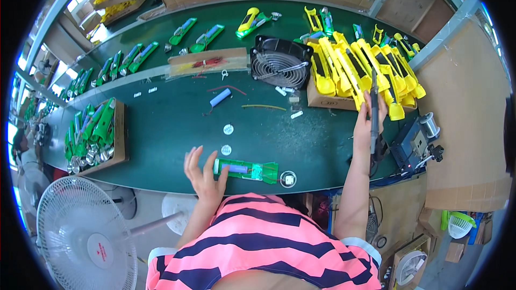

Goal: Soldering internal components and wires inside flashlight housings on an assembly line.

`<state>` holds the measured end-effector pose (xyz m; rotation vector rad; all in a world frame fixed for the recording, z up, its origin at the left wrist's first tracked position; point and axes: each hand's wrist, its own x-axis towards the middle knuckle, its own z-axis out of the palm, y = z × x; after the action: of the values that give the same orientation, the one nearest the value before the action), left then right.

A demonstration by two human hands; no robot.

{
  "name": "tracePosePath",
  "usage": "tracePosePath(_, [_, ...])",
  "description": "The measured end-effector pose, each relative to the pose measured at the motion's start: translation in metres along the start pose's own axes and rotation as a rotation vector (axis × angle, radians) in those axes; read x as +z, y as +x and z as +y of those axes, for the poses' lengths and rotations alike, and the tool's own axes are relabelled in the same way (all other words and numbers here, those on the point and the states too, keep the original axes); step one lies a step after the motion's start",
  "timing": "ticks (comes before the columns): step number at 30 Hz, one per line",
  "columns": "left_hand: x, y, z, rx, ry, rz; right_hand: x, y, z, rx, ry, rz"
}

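Observation:
My left hand [204, 177] has its fingers spread at the left end of a green flashlight housing [269, 172], its thumb at or just over the blue battery cell [235, 168] inside. A small circuit board sits in the housing, and wires run to a round lamp head [288, 179] at its right end. My right hand [371, 113] is closed round a dark soldering iron [374, 126], held upright. Its fingertips reach the lower edge of the yellow casings [352, 72] heaped in a cardboard box [325, 99]; whether they grip one, I cannot tell.
A loose blue cell [220, 98] and two white round stickers [228, 129] lie mid-table. Behind them stands a black cooling fan [280, 63]. At left is a box [119, 134] of green assemblies; at right, a soldering station [411, 145] with a solder spool [429, 124]. A floor fan [86, 236] stands lower left.

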<state>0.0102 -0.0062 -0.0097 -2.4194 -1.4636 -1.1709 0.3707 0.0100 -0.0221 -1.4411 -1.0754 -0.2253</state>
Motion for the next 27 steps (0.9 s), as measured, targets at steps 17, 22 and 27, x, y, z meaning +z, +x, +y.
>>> tracePosePath(17, [0.048, 0.027, 0.041, 0.421, -0.237, -0.674, -0.015, -0.140, -0.070, 0.366, 0.098, -0.537])
tracePosePath(22, [0.049, 0.026, 0.039, 0.292, -0.435, -0.805, -0.008, -0.140, -0.066, 0.177, 0.108, -0.571])
tracePosePath(27, [0.044, 0.030, 0.020, 0.043, -0.973, -0.931, -0.006, -0.144, -0.061, 0.094, 0.140, -0.581])
